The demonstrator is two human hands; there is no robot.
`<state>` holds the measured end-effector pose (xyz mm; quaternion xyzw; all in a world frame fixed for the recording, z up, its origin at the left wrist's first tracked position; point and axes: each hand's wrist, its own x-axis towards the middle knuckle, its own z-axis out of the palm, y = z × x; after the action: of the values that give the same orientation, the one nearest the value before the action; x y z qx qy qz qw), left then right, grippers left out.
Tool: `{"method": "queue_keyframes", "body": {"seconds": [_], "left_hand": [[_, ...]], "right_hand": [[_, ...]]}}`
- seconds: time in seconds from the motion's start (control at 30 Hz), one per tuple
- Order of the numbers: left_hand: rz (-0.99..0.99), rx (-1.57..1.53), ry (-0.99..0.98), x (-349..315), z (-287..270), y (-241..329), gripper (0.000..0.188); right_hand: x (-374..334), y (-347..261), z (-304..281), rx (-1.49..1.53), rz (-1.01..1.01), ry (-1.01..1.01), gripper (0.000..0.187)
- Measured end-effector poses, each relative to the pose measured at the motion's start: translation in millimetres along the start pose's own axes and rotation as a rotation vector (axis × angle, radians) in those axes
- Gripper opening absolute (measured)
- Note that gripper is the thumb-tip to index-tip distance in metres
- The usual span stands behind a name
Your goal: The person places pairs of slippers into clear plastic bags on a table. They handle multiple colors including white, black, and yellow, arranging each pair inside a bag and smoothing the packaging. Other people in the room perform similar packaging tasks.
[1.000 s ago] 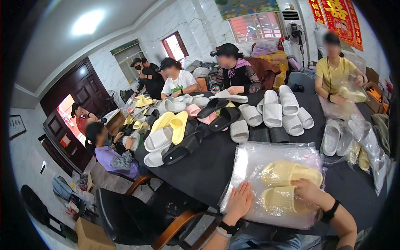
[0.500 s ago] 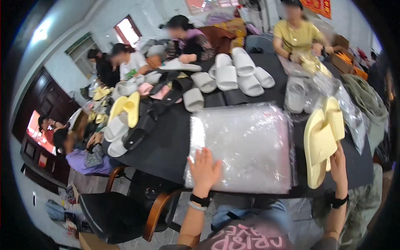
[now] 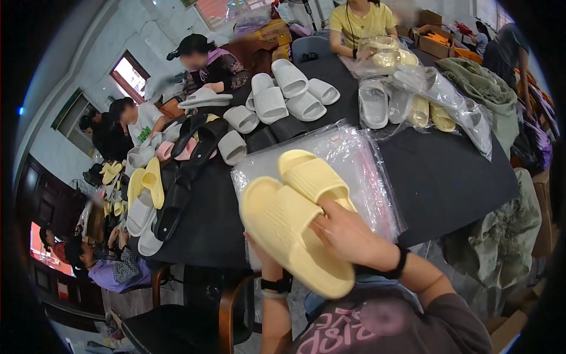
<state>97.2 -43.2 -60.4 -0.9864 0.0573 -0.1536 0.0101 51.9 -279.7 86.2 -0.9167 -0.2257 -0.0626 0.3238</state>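
Observation:
A pair of pale yellow slippers (image 3: 283, 227) hangs over a stack of clear plastic bags (image 3: 377, 200). My right hand (image 3: 354, 236) is closed on the pair, its fingers hooked at the strap openings. My left hand (image 3: 268, 264) is just below and behind the nearer slipper, which hides its fingers. Whether it touches the slipper or the bags, I cannot tell. The bags lie flat at the front of the black table (image 3: 436, 200).
Grey slippers (image 3: 289, 97) sit beyond the bags, with black slippers (image 3: 174, 203) and yellow slippers (image 3: 152, 180) to the left. Bagged slippers (image 3: 439, 103) lie at the far right. Several people sit around the table. A wooden-armed chair (image 3: 227, 307) stands at my left.
My right hand has carried the yellow slippers leftward from the table's right side to above the bags. My left hand, spread on the bags before, is now behind the slippers. The view has shifted.

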Motion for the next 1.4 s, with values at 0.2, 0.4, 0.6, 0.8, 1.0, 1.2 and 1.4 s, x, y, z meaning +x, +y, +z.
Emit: {"method": "queue_keyframes", "body": {"seconds": [0.2, 0.4, 0.6, 0.8, 1.0, 1.2, 1.4], "left_hand": [[-0.108, -0.263, -0.029, 7.8, -25.3, -2.1, 0.062], [-0.059, -0.270, 0.189, 0.0, -46.6, -15.8, 0.050], [0.267, -0.713, -0.103, 12.8, -104.8, 52.2, 0.043], [0.416, -0.352, -0.220, 39.8, -86.9, 89.4, 0.049], [0.361, -0.307, -0.141, 44.2, -83.7, 65.0, 0.041], [0.122, -0.332, 0.020, 38.1, -80.4, -60.4, 0.026], [-0.235, -0.563, -0.012, 63.7, -73.6, -208.4, 0.029]], "right_hand": [[9.8, 51.8, 63.2, -0.012, 0.006, 0.175, 0.035], [-46.9, 72.3, 16.7, 0.257, 0.022, 0.269, 0.047], [-79.6, 109.1, 29.9, 0.349, 0.225, 0.304, 0.053], [-81.0, 112.6, 39.9, 0.308, 0.160, 0.269, 0.048], [-83.5, 120.8, 43.4, 0.255, 0.125, 0.246, 0.043], [-84.8, 116.3, 40.4, 0.233, 0.094, 0.247, 0.041], [-83.7, 114.6, 41.0, 0.206, 0.111, 0.233, 0.037]]}}
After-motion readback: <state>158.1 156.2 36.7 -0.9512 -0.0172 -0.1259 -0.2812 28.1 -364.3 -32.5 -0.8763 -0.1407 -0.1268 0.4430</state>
